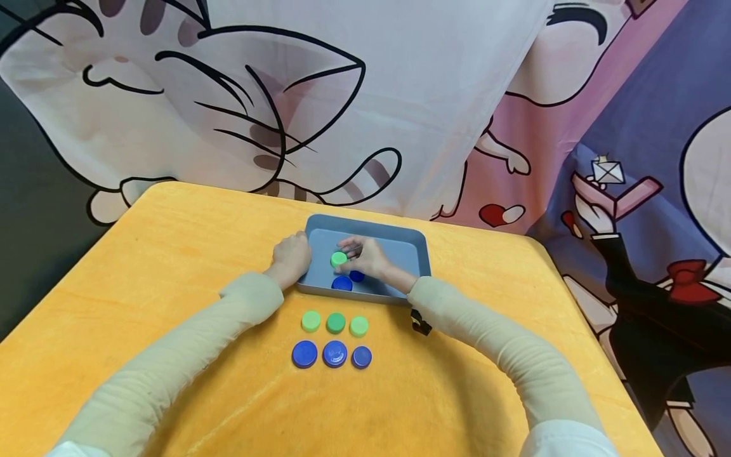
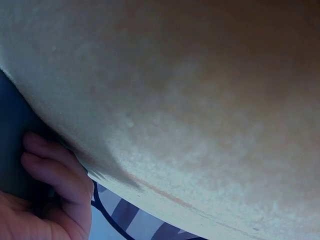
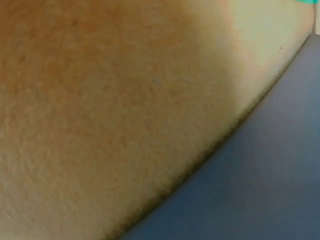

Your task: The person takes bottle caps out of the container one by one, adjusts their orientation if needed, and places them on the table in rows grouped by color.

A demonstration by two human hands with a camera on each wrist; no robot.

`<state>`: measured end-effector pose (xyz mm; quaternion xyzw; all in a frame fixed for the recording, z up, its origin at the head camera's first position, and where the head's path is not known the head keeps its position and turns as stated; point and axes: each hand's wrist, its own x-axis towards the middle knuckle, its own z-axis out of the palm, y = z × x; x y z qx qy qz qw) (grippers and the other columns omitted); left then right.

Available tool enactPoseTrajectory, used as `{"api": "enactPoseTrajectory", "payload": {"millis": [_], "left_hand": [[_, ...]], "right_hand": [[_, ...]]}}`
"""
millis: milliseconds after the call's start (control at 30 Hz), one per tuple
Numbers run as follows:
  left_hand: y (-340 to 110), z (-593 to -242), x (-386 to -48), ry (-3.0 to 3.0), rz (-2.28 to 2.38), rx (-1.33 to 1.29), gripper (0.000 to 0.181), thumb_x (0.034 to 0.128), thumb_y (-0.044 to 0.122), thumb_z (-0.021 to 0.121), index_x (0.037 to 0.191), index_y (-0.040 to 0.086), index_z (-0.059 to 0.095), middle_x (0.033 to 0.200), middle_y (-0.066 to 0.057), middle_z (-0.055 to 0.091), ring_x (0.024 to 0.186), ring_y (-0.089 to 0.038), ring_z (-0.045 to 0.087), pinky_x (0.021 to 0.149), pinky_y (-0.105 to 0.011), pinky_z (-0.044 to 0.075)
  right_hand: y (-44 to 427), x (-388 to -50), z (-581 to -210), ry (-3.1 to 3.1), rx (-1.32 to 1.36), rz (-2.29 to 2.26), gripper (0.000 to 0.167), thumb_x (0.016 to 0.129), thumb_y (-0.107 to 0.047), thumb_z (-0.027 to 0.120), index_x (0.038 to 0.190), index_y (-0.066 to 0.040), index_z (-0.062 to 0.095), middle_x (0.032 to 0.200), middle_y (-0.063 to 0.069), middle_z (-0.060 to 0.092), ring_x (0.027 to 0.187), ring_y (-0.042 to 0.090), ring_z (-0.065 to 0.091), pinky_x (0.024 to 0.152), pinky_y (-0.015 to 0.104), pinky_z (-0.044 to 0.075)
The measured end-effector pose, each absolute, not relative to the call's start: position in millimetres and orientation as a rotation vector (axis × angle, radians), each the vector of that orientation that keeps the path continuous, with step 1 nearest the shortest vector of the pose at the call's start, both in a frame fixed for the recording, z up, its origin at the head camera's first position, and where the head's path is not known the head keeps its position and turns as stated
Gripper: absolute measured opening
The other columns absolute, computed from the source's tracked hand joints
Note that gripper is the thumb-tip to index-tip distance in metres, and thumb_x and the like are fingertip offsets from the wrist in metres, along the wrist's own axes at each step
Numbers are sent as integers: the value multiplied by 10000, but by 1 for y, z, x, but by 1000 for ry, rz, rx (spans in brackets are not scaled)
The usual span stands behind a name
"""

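Observation:
A shallow grey-blue tray (image 1: 394,244) lies on the table. At its left end my left hand (image 1: 292,258) grips the rim, and the left wrist view shows curled fingers (image 2: 60,175) against the dark tray wall. My right hand (image 1: 371,259) reaches over the tray and pinches a light green bottle cap (image 1: 338,259) between thumb and fingers. Below that hand, two blue caps lie inside: one blue cap (image 1: 342,284) near the front wall, and another blue cap (image 1: 356,276) partly covered by the hand. Skin fills most of the right wrist view.
In front of the tray is a row of three green caps (image 1: 335,323), with a row of three blue caps (image 1: 334,354) nearer me. A small black object (image 1: 421,322) shows under my right sleeve. Behind the yellow table (image 1: 217,228) hangs a printed cloth (image 1: 434,95).

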<state>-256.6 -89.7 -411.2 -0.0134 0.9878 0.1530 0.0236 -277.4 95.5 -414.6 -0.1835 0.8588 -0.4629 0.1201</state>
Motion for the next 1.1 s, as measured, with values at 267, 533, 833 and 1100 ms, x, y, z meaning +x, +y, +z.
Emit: {"api": "enactPoseTrajectory", "payload": {"millis": [267, 533, 833, 1100], "left_hand": [[-90, -411, -257, 3051, 487, -43, 282, 1004, 121, 385, 1121, -86, 536, 940, -239, 655, 854, -322, 684, 716, -429, 576], [-90, -410, -256, 3048, 472, -44, 289, 1008, 120, 373, 1125, -89, 534, 940, -240, 654, 857, -325, 684, 720, -431, 576], [-90, -410, -256, 3042, 464, -47, 289, 1011, 131, 383, 1133, -84, 533, 928, -226, 653, 831, -299, 681, 706, -414, 577], [-90, -410, -256, 3047, 480, -40, 289, 1009, 124, 382, 1131, -88, 537, 930, -227, 651, 833, -304, 679, 705, -418, 576]], "right_hand": [[95, -280, -420, 2533, -563, -1329, 468, 697, -60, 843, 1131, -29, 670, 1089, 147, 689, 943, 224, 637, 815, 253, 530], [93, -281, -419, 2566, -575, -1240, 455, 719, -64, 827, 1147, -25, 677, 1083, 145, 698, 950, 219, 633, 811, 237, 521], [93, -280, -420, 2591, -596, -1218, 403, 746, -101, 815, 1124, -30, 693, 1044, 134, 715, 912, 204, 644, 775, 231, 526], [97, -278, -422, 2574, -558, -1339, 401, 752, -95, 807, 1132, -45, 690, 1045, 134, 713, 929, 206, 652, 777, 243, 535]]}}
